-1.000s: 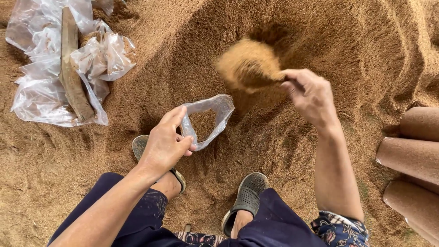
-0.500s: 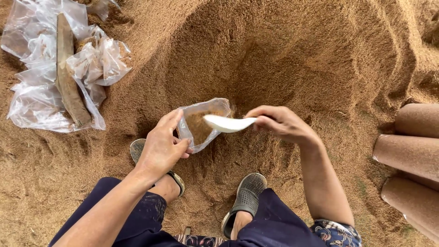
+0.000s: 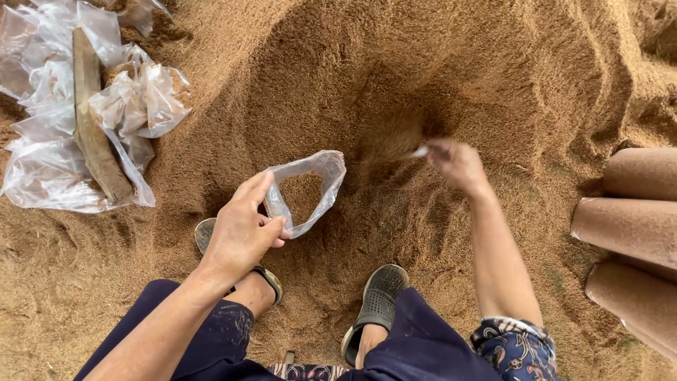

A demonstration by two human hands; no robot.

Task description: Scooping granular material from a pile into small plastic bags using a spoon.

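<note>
Small clear bag (image 3: 308, 189) sits on sawdust heap (image 3: 437, 77), just in front of person's feet, mouth open, part full of brown dust. Left hand (image 3: 243, 229) pinches bag's near rim, fingers closed on thin plastic. Bag soft, floppy, light, likely slippery; best held at rim so mouth stays wide. Right hand (image 3: 457, 164) right of bag, blurred, closed on small pale scoop (image 3: 420, 151) at heap. Left of bag: pile of crumpled clear bags (image 3: 49, 155) with wood stick (image 3: 92, 134). Far right of bag: brown rolls (image 3: 631, 226). No labels seen.
</note>
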